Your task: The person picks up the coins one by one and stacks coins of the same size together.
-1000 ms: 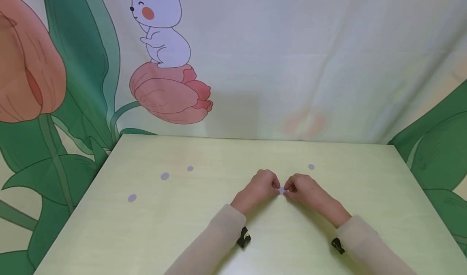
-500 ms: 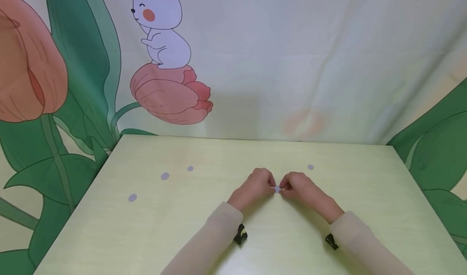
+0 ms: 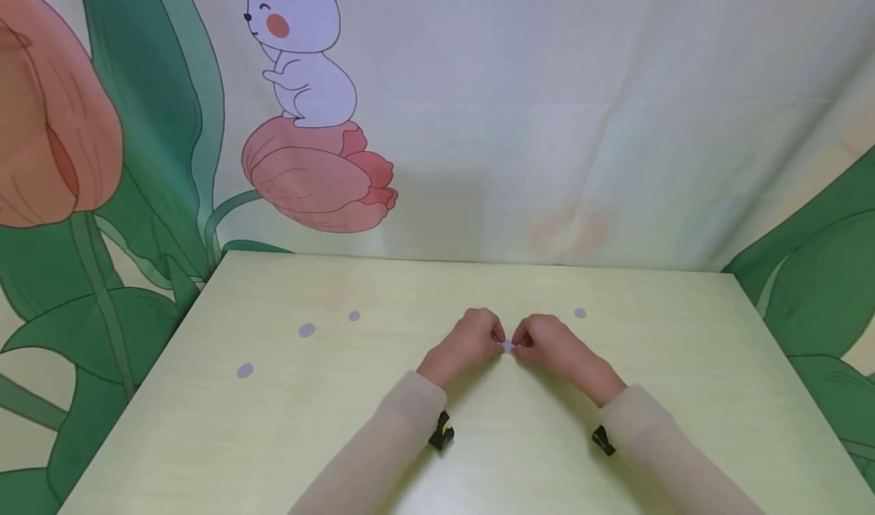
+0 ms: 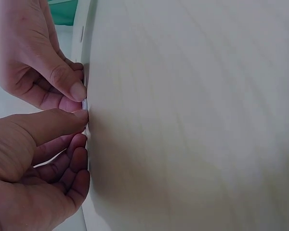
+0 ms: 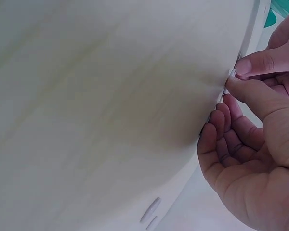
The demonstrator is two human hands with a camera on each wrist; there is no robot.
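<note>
we see the left hand (image 3: 470, 340) and right hand (image 3: 547, 342) meeting over a pale table (image 3: 205, 439). both pinch one small grey disc (image 3: 508, 347) between curled thumbs and fingertips. four more discs (image 3: 306, 330) lie apart.

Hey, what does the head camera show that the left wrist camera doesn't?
Only the head view shows four loose grey discs, such as the nearest disc, both sleeves, and the rabbit and tulip backdrop. Only the left wrist view shows close up the thumb tips meeting at the thin edge of a small pale disc. Both show the left hand and right hand pinching that disc on the pale table.
</note>
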